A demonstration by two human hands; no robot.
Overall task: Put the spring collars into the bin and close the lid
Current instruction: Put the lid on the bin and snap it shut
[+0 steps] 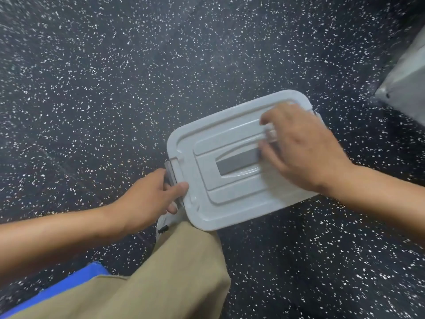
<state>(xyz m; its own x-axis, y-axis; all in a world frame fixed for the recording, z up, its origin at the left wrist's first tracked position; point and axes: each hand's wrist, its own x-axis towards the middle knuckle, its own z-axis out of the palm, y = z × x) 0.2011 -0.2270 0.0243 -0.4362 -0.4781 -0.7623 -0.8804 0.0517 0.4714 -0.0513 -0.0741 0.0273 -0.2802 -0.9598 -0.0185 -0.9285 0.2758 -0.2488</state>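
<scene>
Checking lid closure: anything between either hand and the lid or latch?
Nothing visible. The right hand lies flat on the lid; the left hand is already gripping the latch at its near-left end.

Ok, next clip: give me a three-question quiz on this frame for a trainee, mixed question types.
1. True or false: the lid lies on top of the bin.
2. Which hand is at the latch on the short end of the bin? A) left hand B) right hand C) neither
3. Fill in: the right hand rests on the lid's ____ side, away from the latch the other hand works.

Key
1. True. The lid covers the bin, so any spring collars inside are hidden.
2. A. The left thumb lies on the lid's edge and the fingers curl at the latch.
3. Far. It is spread flat over the end of the grey handle.
</scene>
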